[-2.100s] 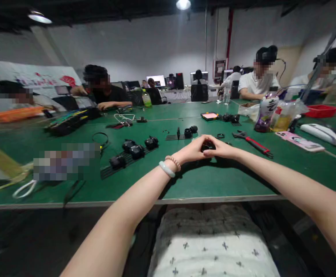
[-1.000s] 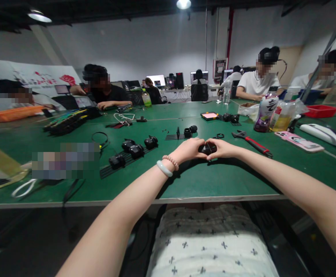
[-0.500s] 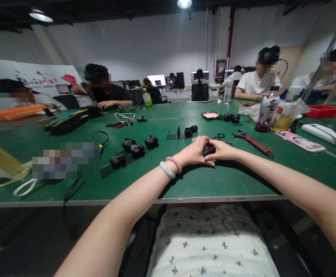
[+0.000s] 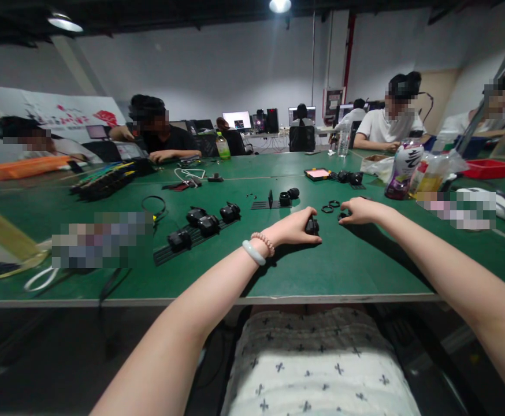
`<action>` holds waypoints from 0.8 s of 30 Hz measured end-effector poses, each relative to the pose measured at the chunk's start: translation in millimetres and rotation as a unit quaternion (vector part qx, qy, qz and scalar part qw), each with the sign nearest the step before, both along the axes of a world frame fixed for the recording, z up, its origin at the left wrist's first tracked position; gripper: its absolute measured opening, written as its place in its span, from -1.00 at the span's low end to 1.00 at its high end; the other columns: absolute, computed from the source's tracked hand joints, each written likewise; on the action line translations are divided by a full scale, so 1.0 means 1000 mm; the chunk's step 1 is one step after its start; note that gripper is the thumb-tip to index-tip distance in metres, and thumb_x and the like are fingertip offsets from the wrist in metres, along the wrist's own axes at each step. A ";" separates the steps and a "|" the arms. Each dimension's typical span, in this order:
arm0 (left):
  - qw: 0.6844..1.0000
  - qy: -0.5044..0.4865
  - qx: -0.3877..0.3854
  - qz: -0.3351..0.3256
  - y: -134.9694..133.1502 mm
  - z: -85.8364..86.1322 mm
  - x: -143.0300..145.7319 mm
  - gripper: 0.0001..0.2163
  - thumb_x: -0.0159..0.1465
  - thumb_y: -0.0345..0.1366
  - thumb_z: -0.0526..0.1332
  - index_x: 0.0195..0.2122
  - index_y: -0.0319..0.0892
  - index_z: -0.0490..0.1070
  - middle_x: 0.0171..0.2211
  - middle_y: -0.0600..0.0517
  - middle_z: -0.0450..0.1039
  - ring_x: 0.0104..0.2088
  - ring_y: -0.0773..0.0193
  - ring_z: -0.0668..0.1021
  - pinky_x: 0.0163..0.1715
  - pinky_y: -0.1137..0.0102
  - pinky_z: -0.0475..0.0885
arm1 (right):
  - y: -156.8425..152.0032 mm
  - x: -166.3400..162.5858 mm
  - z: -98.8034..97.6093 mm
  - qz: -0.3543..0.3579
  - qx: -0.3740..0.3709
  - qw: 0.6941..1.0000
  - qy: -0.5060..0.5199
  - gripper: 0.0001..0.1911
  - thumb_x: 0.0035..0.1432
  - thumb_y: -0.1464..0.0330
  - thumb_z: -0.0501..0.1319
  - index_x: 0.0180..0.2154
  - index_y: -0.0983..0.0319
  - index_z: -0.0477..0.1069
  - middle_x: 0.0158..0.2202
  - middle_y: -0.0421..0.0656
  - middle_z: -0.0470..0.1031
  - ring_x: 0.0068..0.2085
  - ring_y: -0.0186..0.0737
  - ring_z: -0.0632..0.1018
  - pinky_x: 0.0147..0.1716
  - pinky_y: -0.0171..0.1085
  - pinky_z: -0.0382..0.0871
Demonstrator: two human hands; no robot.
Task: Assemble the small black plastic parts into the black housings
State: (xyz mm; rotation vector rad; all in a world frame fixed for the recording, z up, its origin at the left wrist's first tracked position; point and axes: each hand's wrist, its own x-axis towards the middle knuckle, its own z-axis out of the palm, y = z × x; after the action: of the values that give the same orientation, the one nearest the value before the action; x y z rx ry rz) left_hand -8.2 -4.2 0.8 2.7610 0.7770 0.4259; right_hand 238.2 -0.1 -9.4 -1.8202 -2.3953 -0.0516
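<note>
My left hand (image 4: 294, 228) is closed round a small black part (image 4: 312, 226) and rests on the green table (image 4: 304, 271). My right hand (image 4: 359, 211) has reached out to the right and its fingertips pinch at a small dark piece (image 4: 343, 216) on the table. Two small black rings (image 4: 330, 206) lie just left of that hand. A rail with several black parts (image 4: 200, 226) lies left of my left hand.
A black bracket with round black parts (image 4: 281, 200) stands beyond my hands. A pink tray (image 4: 316, 173), bottles and bags (image 4: 412, 167) and a red bin (image 4: 489, 167) are at the right. Other people sit round the far side of the table.
My hands were together round the black part. My right hand has let go and moved right to the small pieces, while my left hand keeps the part.
</note>
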 end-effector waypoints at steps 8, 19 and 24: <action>1.000 0.007 -0.005 0.020 0.002 0.000 -0.002 -0.40 -0.10 -0.06 0.24 -0.07 -0.19 0.09 -0.26 -0.03 0.33 -0.32 0.22 0.42 -0.37 0.39 0.30 | -0.002 -0.017 -0.001 0.056 0.052 0.996 0.044 -0.67 -0.16 0.25 0.21 -0.30 0.26 0.44 -0.40 -0.05 0.44 -0.36 -0.15 0.44 -0.39 -0.29 0.25; 1.000 -0.005 0.002 -0.003 0.003 0.002 -0.003 -0.52 -0.10 -0.15 0.23 -0.17 -0.20 0.12 -0.35 0.03 0.32 -0.40 0.27 0.41 -0.47 0.44 0.26 | -0.017 -0.058 -0.009 0.141 -0.059 0.898 0.413 -0.68 -0.19 0.42 0.18 -0.27 0.27 0.29 -0.32 -0.15 0.41 -0.36 -0.32 0.45 -0.39 -0.34 0.35; 1.000 0.001 -0.008 0.004 0.001 0.003 -0.003 -0.52 -0.10 -0.16 0.23 -0.17 -0.19 0.11 -0.39 0.04 0.32 -0.43 0.27 0.41 -0.48 0.44 0.26 | -0.014 -0.056 -0.012 0.157 -0.104 0.867 0.462 -0.66 -0.21 0.46 0.18 -0.26 0.28 0.25 -0.30 -0.15 0.37 -0.35 -0.32 0.44 -0.38 -0.32 0.38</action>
State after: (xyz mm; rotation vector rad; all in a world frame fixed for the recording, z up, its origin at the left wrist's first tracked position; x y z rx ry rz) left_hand -11.5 -3.0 3.5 2.7450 0.7886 0.4163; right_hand 181.8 -14.6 -21.1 -1.0631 -1.9398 0.9184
